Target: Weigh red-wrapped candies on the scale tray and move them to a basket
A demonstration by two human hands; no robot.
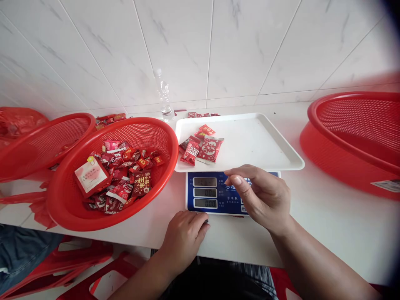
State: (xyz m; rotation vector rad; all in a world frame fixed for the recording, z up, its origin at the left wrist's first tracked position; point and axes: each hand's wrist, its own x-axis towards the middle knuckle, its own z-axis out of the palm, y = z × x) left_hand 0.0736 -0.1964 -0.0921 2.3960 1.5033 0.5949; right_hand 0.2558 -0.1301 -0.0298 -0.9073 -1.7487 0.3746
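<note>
My left hand [185,233] rests at the table's front edge, below the scale, its fingers curled round a small dark object that I cannot make out. Above the scale's blue panel [231,200] hovers my right hand [265,198], thumb and fingers pinched together; anything between them is hidden or too small to name. A white tray [268,146] lies behind the panel, with several red packets [211,148] in its left part. To the left stands a red basket [68,216] of small wrapped packets, with a red and white box [91,176] on top.
A red basket [346,162] stands at the right, and another [25,154] at the far left beside a red bag [21,121]. A clear bottle [165,98] is near the tiled wall. Loose packets [203,114] lie behind the tray. A person's leg [25,254] shows at lower left.
</note>
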